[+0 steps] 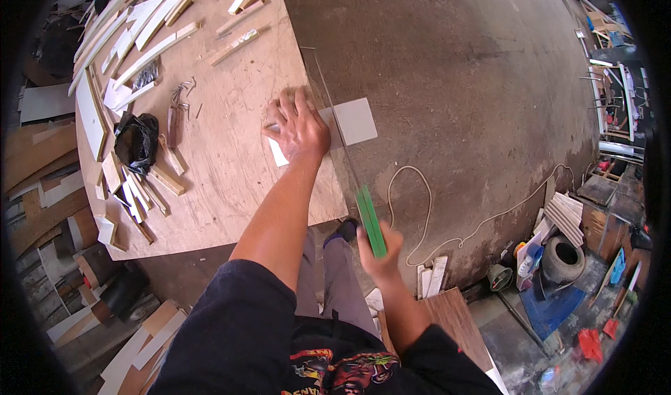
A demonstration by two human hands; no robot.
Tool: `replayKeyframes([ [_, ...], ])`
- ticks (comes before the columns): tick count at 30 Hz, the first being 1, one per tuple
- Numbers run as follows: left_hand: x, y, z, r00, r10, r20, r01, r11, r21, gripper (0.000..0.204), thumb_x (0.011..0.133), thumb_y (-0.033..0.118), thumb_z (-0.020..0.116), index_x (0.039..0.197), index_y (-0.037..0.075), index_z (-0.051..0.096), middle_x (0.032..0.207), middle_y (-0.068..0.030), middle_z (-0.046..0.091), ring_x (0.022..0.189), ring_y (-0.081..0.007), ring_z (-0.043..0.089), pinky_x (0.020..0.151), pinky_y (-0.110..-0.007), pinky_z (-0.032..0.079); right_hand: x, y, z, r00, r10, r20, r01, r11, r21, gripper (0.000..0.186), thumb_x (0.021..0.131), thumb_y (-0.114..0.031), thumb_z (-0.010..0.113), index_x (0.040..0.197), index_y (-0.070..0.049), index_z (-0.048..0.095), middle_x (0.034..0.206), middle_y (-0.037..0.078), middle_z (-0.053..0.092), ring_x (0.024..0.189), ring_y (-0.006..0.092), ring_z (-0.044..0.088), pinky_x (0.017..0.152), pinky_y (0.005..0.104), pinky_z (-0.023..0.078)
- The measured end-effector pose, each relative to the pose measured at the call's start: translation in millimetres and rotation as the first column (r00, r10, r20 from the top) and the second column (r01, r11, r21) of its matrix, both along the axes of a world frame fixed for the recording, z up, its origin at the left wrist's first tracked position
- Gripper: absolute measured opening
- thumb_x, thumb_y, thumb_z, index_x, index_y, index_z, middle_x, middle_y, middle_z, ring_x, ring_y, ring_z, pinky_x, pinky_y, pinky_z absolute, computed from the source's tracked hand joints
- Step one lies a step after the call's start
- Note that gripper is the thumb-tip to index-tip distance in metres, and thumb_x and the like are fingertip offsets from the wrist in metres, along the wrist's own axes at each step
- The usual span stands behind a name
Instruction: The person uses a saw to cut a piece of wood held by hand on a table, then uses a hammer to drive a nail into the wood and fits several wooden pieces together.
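Observation:
My left hand [299, 126] lies flat, fingers spread, pressing a white board [356, 121] down at the table's right edge. One end of the board juts out past the edge over the floor, and its other end shows beside my palm. In my right hand [381, 255] is a handsaw [370, 220] with a green handle, fingers wrapped around it. The thin saw blade points away from me and crosses the board just right of my left hand, close along the table edge. Whether its teeth are inside the board I cannot tell.
The plywood table [244, 178] carries several wood strips [164, 51], loose nails [183, 91] and a black plastic bag [136, 143] on its left. A pale cord [428, 213] curves over the concrete floor. A tire [563, 259] and scrap wood lie at right.

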State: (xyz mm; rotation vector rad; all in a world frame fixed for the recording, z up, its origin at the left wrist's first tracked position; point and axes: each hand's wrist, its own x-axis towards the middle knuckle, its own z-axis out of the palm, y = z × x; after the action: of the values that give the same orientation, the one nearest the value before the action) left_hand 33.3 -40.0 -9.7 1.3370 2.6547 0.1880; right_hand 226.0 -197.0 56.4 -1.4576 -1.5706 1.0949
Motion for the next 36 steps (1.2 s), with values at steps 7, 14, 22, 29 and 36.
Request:
replayKeyframes([
  [7,0.5,3.1,0.7,1.0,-0.004,-0.005,0.004,1.0,-0.027,0.046,0.104,0.028,0.045,0.15,0.025,0.043,0.163,-0.0052,0.03,0.152,-0.0324,0.021,0.111,-0.072,0.021,-1.1,9.9,-1.3,0.999,0.023,0.029,-0.022,1.0,-0.013,0.014,0.082,-0.003,0.073,0.077,-0.003,0.059,0.066,0.017,0.058,0.058,0.0389,0.061,0.052,0.043,0.045],
  [14,-1.8,-0.3,-3.0,1.0,-0.016,-0.019,0.016,1.0,-0.003,0.048,0.105,0.03,0.041,0.152,0.024,0.042,0.161,-0.0054,0.031,0.15,-0.0333,0.023,0.111,-0.073,0.02,6.8,-13.8,2.6,0.996,0.027,0.082,-0.032,0.998,0.057,0.014,0.082,-0.002,0.072,0.077,0.0,0.059,0.063,0.017,0.056,0.054,0.0367,0.06,0.05,0.0413,0.043],
  [22,-2.0,-0.1,5.0,1.0,0.007,0.004,-0.007,1.0,0.017,0.047,0.105,0.03,0.042,0.151,0.023,0.043,0.159,-0.0052,0.033,0.149,-0.0333,0.024,0.111,-0.072,0.02,13.8,-35.1,16.9,0.999,-0.027,0.032,0.027,1.0,-0.003,0.012,0.083,-0.001,0.071,0.078,0.0,0.06,0.066,0.017,0.059,0.053,0.0335,0.061,0.05,0.0381,0.043],
  [29,-4.1,1.1,1.0,1.0,-0.009,0.007,0.009,1.0,0.017,0.046,0.104,0.028,0.042,0.15,0.023,0.044,0.16,-0.0064,0.033,0.149,-0.0337,0.024,0.111,-0.073,0.019,3.5,-5.1,10.8,0.997,0.035,0.067,-0.037,0.998,0.041,0.022,0.085,-0.001,0.071,0.072,-0.001,0.053,0.061,0.016,0.052,0.051,0.0357,0.055,0.05,0.0406,0.039],
  [36,-0.8,4.7,1.0,1.0,-0.019,0.005,0.018,1.0,0.025,0.048,0.103,0.027,0.044,0.15,0.022,0.044,0.159,-0.0077,0.034,0.149,-0.0334,0.023,0.112,-0.073,0.019,-9.0,11.9,6.2,1.0,0.004,0.016,-0.002,0.993,-0.116,0.013,0.084,-0.002,0.073,0.078,-0.001,0.06,0.062,0.018,0.054,0.055,0.0375,0.059,0.052,0.0414,0.043],
])
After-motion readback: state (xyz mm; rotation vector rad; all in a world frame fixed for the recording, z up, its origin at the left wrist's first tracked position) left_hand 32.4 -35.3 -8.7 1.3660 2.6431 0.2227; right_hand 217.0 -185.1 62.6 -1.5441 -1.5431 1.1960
